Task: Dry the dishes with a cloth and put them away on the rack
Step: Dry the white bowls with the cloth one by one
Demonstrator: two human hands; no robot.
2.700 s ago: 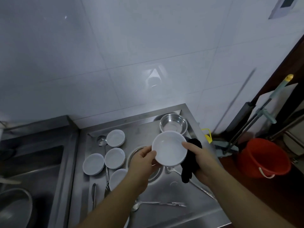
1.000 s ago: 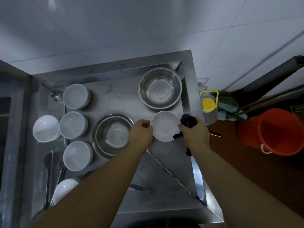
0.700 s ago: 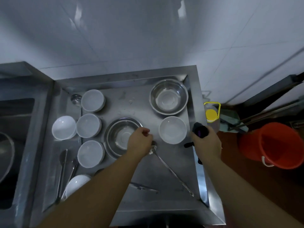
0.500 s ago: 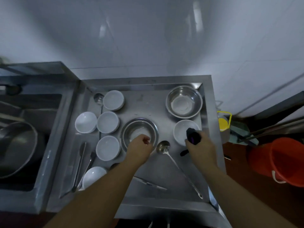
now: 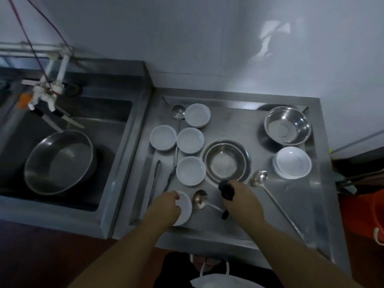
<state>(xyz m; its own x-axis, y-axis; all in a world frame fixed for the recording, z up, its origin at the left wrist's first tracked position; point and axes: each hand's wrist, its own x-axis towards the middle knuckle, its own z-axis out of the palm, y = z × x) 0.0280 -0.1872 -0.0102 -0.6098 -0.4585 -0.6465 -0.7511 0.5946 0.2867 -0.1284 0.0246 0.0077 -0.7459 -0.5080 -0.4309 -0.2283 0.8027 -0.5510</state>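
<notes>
My left hand (image 5: pixel 166 208) grips the rim of a small white bowl (image 5: pixel 185 208) at the front of the steel drainboard (image 5: pixel 239 231). My right hand (image 5: pixel 241 200) holds a bunched black cloth (image 5: pixel 226 191) just right of it, above a ladle (image 5: pixel 199 199). A white bowl (image 5: pixel 294 162) sits at the right, below a steel bowl (image 5: pixel 287 125). Several more white bowls (image 5: pixel 191 140) stand on the left part of the board, beside another steel bowl (image 5: pixel 225 161).
A long ladle (image 5: pixel 258 179) lies diagonally at right, another ladle (image 5: pixel 178 112) at the back left, tongs (image 5: pixel 154 177) at left. The sink (image 5: pixel 68 121) on the left holds a large steel basin (image 5: pixel 60 161). An orange bucket (image 5: pixel 372 217) stands at the far right.
I set the dried white bowl down at the right, below the steel bowl. Both hands then moved left, and my left hand took the front white bowl. The view swung left.
</notes>
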